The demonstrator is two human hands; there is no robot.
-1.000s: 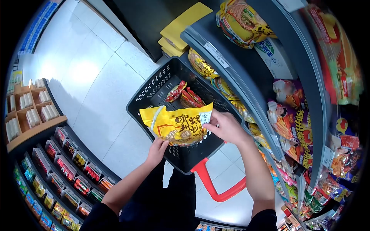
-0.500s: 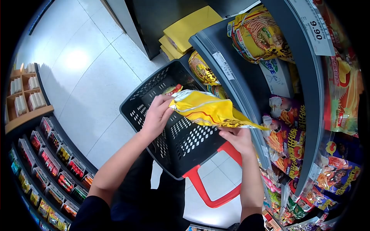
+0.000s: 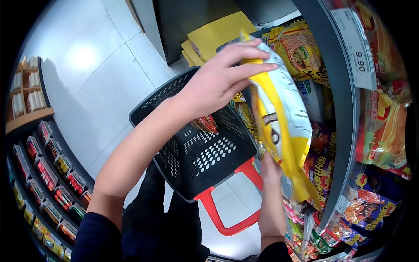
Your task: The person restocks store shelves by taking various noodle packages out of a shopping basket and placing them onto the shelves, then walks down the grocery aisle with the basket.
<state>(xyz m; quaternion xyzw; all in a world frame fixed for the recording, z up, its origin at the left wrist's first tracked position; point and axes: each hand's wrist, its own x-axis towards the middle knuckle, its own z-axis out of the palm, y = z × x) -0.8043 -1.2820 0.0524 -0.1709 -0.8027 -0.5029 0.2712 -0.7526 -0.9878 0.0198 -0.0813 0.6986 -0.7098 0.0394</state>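
A plump yellow-and-white food packet (image 3: 288,109) is held upright by both hands in front of the shelf, to the right of the basket. My left hand (image 3: 222,74) grips its upper end, fingers laid over the white side. Lower down, my right hand (image 3: 271,170) holds the packet near its bottom, the fingers partly hidden behind it. Below my left forearm stands a black shopping basket (image 3: 203,153) with a red handle (image 3: 224,227). Inside it lies a small red packet (image 3: 207,124), partly covered by my left hand and wrist.
Similar yellow packets (image 3: 301,48) sit on the dark shelf at the right, with purple packets (image 3: 321,170) below. A price tag (image 3: 358,52) hangs on the shelf edge. Yellow boxes (image 3: 222,32) stand beyond the basket. At the left is a rack of small goods (image 3: 54,179).
The yellow packet has moved from over the basket to the right, toward the shelf, and turned from lying flat to upright with its white side showing. My left hand has gone up and right with it.
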